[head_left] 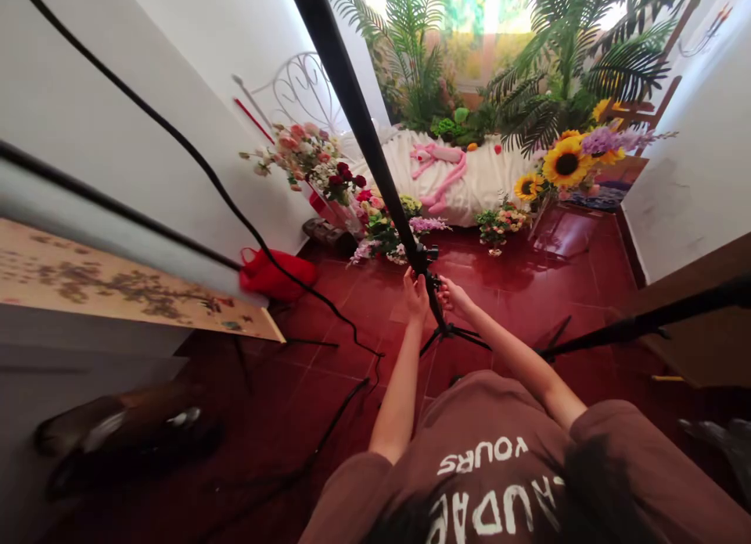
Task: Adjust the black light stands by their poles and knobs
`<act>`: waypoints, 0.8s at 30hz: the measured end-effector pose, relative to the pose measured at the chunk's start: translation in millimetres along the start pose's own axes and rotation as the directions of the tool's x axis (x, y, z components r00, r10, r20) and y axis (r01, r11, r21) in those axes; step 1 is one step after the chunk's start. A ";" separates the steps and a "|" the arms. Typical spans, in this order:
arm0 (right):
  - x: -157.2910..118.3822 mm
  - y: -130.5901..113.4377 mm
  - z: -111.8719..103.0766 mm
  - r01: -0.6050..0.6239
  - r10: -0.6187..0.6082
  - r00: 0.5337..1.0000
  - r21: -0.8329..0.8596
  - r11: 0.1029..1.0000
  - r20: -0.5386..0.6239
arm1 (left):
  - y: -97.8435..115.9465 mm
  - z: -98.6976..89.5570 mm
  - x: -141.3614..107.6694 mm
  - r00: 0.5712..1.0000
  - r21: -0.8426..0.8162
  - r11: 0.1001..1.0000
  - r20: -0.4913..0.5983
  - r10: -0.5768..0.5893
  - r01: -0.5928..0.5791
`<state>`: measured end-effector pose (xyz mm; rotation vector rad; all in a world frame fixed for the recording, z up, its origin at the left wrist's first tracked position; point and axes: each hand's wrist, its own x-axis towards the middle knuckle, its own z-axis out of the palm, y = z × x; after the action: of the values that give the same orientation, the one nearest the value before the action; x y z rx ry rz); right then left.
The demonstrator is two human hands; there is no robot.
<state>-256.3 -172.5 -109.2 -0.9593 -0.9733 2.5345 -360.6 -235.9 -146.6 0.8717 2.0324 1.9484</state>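
A tall black tripod stand [375, 145] rises in front of me, its pole leaning up to the left and its legs spread on the floor. My left hand [416, 295] is at the left side of the pole, fingers curled against it just below a clamp collar [421, 258]. On the opposite side my right hand [455, 296] is closed at a small black knob [437, 281] on the pole; its fingertips partly hide the knob. Another black knob [432, 253] sticks out higher on the collar.
Flower bunches [387, 223], sunflowers [566, 164] and a white-draped bed [399, 168] with a pink plush toy [440, 156] lie ahead. A red bag [275, 274] and black cable [205, 164] are left. Another black pole [645, 321] slants at right. The red tiled floor [328, 387] looks glossy.
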 end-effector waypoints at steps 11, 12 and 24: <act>10.5 0.2 5.4 -0.207 0.117 0.970 0.476 0.855 0.211 | -20.7 14.0 19.2 0.979 -0.028 0.979 0.029 -0.203 0.204; 10.8 1.0 7.4 -0.186 0.098 0.975 0.486 0.854 0.200 | -20.4 14.7 19.3 0.978 -0.027 0.977 0.020 -0.209 0.210; 14.8 -0.4 9.4 0.112 -0.111 0.993 -0.053 0.992 0.029 | -23.7 10.9 18.0 0.987 0.005 0.987 -0.010 -0.158 0.158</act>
<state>-273.5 -170.2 -110.9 -0.8632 -1.0777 2.4460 -376.0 -216.2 -166.1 0.6808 2.0462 1.8663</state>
